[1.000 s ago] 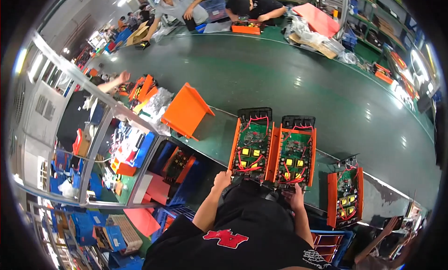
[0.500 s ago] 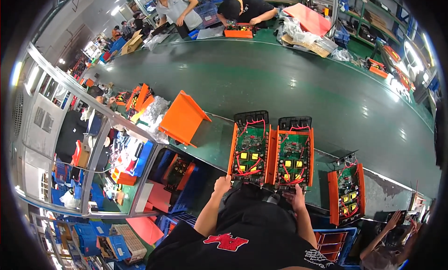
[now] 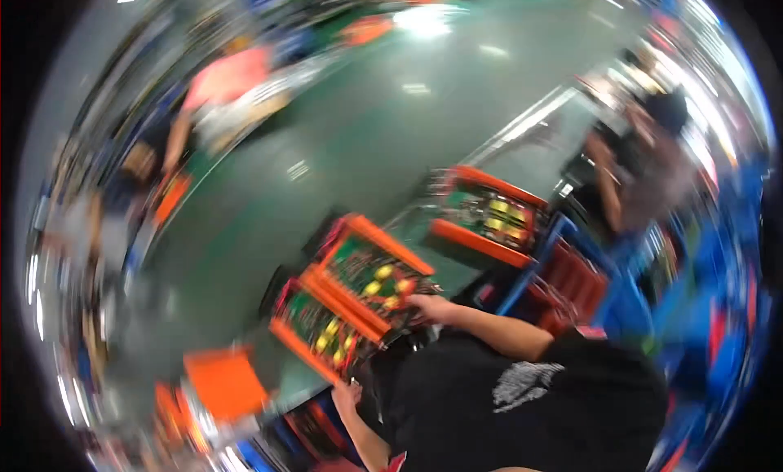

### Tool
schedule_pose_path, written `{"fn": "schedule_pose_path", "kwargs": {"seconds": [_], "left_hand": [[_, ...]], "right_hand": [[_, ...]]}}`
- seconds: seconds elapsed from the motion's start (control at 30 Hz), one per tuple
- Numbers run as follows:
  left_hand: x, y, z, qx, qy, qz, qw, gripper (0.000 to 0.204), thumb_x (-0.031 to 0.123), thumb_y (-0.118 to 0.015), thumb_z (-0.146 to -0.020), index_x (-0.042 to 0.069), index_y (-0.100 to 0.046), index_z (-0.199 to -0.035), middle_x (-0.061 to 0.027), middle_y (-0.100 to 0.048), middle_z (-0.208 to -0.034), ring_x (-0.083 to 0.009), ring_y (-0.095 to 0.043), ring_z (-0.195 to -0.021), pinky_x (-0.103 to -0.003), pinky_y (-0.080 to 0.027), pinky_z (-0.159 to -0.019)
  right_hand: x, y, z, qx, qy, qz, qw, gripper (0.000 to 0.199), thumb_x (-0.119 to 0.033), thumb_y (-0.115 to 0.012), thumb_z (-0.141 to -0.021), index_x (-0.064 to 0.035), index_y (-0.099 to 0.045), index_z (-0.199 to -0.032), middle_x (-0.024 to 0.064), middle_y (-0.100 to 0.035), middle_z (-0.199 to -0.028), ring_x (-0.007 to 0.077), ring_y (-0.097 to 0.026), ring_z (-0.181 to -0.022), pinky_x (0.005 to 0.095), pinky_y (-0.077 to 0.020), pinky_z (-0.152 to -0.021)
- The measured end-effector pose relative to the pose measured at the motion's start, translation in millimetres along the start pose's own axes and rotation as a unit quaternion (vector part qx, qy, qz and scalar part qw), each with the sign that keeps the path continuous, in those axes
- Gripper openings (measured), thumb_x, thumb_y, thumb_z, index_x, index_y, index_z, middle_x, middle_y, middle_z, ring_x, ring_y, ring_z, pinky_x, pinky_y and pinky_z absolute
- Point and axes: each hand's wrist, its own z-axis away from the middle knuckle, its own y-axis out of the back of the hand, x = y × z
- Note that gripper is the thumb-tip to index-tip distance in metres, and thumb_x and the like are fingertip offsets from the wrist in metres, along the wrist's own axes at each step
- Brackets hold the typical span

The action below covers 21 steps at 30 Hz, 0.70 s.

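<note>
Two open orange housings with green circuit boards and yellow blocks stand side by side against my body, touching along their long walls. My left hand (image 3: 347,394) is closed on the near outer corner of the left circuit unit (image 3: 314,329). On the near end of the right circuit unit (image 3: 371,272), my right hand (image 3: 428,309) is closed, its fingers partly hidden beneath. Black grilles close off the far ends of both units. Motion blur smears fine details such as the wires.
A third circuit unit (image 3: 489,215) sits on the bench to the right. Beyond it is a blue crate (image 3: 538,280) with reddish-brown pieces inside. An orange cover (image 3: 224,382) lies at the left. A co-worker (image 3: 644,162) sits at the right; others work across the green surface (image 3: 359,146).
My view has swung to the right, bringing the third unit, blue crate and right-hand co-worker further in. Both hands stay on the same two circuit units.
</note>
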Motion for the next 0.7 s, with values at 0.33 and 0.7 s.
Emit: {"fn": "schedule_pose_path", "kwargs": {"seconds": [0.33,0.7], "left_hand": [[83,-20,36,-0.184,-0.015,-0.174,0.967,0.063,0.047,-0.026,-0.094,-0.009,-0.049,-0.111,-0.0192,-0.058,-0.115,-0.0285,-0.058,-0.104,-0.037,-0.044,-0.089],[98,-26,29,0.050,-0.171,-0.371,0.911,0.038,0.035,-0.050,-0.091,-0.002,-0.053,-0.093,-0.0116,-0.054,-0.084,-0.0212,-0.053,-0.071,-0.032,-0.046,-0.061]], "right_hand": [[4,21,-7,0.130,0.007,-0.014,0.991,0.059,-0.053,-0.056,-0.082,0.0054,-0.059,-0.091,0.0129,-0.064,-0.079,0.0200,-0.067,-0.068,0.0295,-0.0468,-0.050],[71,69,28,0.380,0.198,0.014,0.903,0.049,-0.047,-0.061,-0.077,0.0012,-0.066,-0.082,0.0124,-0.066,-0.074,0.0183,-0.064,-0.066,0.0327,-0.0501,-0.061]]}}
